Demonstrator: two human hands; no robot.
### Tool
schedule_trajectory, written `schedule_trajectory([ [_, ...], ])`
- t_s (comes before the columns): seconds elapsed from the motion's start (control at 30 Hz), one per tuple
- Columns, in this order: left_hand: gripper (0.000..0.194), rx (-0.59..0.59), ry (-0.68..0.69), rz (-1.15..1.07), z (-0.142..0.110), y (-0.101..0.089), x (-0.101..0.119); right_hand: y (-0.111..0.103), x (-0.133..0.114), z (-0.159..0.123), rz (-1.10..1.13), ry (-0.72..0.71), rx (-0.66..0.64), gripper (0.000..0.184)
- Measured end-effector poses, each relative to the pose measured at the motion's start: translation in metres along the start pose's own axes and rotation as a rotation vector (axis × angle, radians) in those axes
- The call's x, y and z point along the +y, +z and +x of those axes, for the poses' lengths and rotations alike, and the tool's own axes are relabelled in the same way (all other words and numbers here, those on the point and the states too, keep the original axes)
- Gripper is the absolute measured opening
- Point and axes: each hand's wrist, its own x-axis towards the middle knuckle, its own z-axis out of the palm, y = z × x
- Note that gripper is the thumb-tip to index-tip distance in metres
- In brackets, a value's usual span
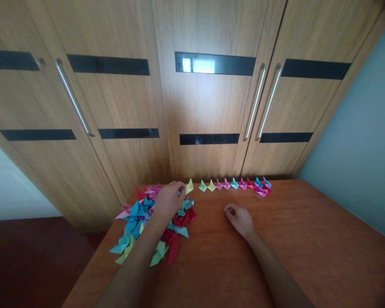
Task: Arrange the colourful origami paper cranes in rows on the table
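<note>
My left hand (170, 197) reaches over the left pile with its fingers pinched. At its fingertips is a pale yellow folded paper crane (189, 187), near the left end of a row. Along the table's back edge stand several small paper cranes, among them a green one (202, 186), a blue one (234, 184) and a pink one (243, 184). Under and around my left forearm lies a heap of paper cranes (137, 216) in blue, red, pink, green and yellow, partly hidden by the arm. My right hand (240, 220) rests loosely curled on the tabletop, with nothing visible in it.
The brown wooden table (218, 273) stands against a wooden wardrobe (208, 102) with long metal handles (255, 102). At the row's right end, several pink, blue and purple cranes (262, 188) sit bunched together. A pale blue wall (356, 154) is on the right.
</note>
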Motion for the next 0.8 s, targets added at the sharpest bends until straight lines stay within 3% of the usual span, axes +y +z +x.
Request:
schedule_trajectory([
  [0.13,0.015,0.074,0.127,-0.292,-0.018,0.011,0.015,-0.006,-0.004,0.002,0.273,0.011,-0.036,0.019],
  [0.3,0.021,0.001,0.117,-0.433,-0.048,0.044,0.036,-0.023,-0.021,-0.007,0.726,0.043,-0.19,0.032],
  [0.47,0.024,-0.095,0.144,-0.48,-0.07,0.063,0.046,-0.023,-0.035,-0.015,0.763,-0.04,-0.282,0.035],
  [0.63,0.024,-0.033,0.116,-0.528,-0.076,0.07,0.051,-0.017,-0.036,-0.013,0.756,-0.05,-0.292,0.034],
  [0.8,0.024,0.003,0.049,-0.646,-0.08,0.072,0.059,-0.024,-0.033,-0.013,0.757,-0.03,-0.267,0.031],
])
